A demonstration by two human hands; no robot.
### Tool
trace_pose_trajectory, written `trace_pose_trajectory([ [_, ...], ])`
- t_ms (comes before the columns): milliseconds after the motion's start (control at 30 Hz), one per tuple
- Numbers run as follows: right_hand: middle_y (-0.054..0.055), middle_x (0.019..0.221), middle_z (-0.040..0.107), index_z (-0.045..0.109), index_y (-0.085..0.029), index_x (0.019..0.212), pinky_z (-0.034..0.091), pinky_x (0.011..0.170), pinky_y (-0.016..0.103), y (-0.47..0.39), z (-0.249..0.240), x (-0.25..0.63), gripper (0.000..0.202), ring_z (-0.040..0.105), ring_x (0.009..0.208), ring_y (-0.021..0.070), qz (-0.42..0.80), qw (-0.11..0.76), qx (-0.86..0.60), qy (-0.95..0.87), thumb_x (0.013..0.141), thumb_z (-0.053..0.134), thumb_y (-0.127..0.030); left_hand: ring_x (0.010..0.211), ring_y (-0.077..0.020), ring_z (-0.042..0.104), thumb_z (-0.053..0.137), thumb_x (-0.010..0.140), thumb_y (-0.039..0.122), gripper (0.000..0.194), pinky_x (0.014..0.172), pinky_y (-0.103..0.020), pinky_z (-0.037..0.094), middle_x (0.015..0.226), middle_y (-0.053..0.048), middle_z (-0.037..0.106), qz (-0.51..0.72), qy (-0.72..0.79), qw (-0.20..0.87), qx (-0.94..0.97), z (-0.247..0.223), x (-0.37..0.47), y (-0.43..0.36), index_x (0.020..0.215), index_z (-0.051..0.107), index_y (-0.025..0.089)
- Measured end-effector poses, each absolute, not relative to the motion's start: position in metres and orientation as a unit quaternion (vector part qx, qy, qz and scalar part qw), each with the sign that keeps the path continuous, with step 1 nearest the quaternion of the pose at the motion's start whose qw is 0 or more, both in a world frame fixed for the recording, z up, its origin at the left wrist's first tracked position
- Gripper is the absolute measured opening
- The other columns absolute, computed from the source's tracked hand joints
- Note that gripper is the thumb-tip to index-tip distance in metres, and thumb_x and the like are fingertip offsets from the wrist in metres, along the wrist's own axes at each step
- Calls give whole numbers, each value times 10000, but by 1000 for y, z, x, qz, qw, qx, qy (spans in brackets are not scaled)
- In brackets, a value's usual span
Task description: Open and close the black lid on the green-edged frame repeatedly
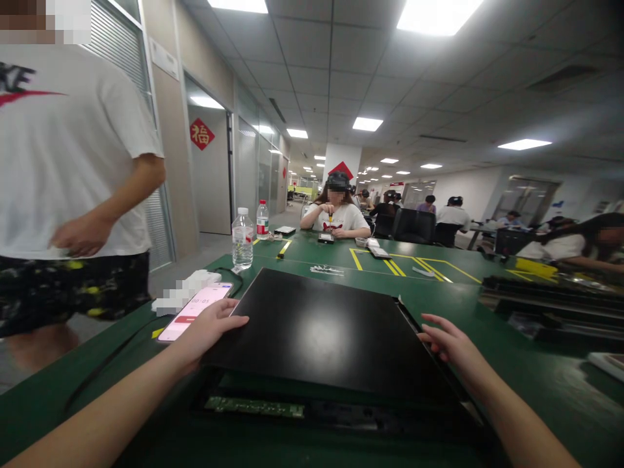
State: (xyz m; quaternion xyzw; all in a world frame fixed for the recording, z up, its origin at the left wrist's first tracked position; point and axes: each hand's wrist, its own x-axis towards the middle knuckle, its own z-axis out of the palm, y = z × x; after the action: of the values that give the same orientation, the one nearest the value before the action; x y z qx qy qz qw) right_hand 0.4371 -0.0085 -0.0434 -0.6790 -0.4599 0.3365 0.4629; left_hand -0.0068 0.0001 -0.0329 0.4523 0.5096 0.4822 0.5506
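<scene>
A large flat black panel (312, 331) lies before me on the green table (526, 403), with a bright reflection at its middle. Along its near side shows a dark frame (361, 416) bearing a green circuit board strip (253, 407). My left hand (217, 325) grips the panel's left edge, thumb on top and fingers at the side. At the right edge is my right hand (451, 344), its fingers apart and near or touching the edge; whether they touch it is unclear.
Left of the panel lie a lit phone (195, 311) and a black cable (107, 357). Bottles (242, 239) stand beyond. Dark parts (550, 312) are piled at right. A person (73, 156) stands at left; another (336, 214) sits opposite.
</scene>
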Motion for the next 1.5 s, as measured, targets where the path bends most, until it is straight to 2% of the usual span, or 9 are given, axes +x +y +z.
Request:
trace_pose_trajectory([
  [233, 56, 738, 663, 526, -194, 1119, 322, 458, 213, -6, -44, 435, 520, 482, 542, 107, 339, 462, -685, -450, 665, 629, -425, 636, -203, 697, 775, 575, 245, 399, 588, -278, 547, 743, -10, 731, 476, 548, 521, 449, -28, -2, -3, 897, 546, 191],
  [800, 77, 750, 662, 560, -168, 1086, 344, 513, 253, -4, -41, 435, 513, 498, 594, 141, 301, 440, -724, -437, 650, 576, -438, 851, -256, 685, 765, 582, 290, 458, 750, -330, 527, 974, -97, 725, 456, 498, 561, 479, -41, -7, 5, 983, 583, 164],
  [1067, 71, 726, 667, 556, -162, 1078, 342, 508, 251, -5, -41, 436, 511, 503, 584, 139, 303, 446, -719, -439, 656, 565, -451, 863, -238, 682, 706, 606, 214, 434, 697, -285, 533, 950, -58, 734, 454, 530, 562, 444, -30, -3, -3, 1024, 595, 182],
  [1267, 72, 721, 673, 554, -161, 1074, 339, 512, 249, -7, -42, 437, 496, 509, 587, 138, 299, 444, -723, -437, 671, 556, -449, 815, -242, 691, 715, 573, 198, 570, 715, -309, 529, 938, -73, 737, 453, 517, 587, 428, -27, 0, -4, 1122, 564, 166],
  [1500, 80, 731, 677, 560, -159, 1064, 345, 516, 253, -7, -43, 438, 497, 551, 630, 159, 287, 443, -726, -440, 663, 557, -453, 901, -271, 673, 737, 548, 202, 544, 752, -325, 532, 999, -92, 722, 463, 519, 580, 424, -28, 1, -3, 1075, 608, 166],
])
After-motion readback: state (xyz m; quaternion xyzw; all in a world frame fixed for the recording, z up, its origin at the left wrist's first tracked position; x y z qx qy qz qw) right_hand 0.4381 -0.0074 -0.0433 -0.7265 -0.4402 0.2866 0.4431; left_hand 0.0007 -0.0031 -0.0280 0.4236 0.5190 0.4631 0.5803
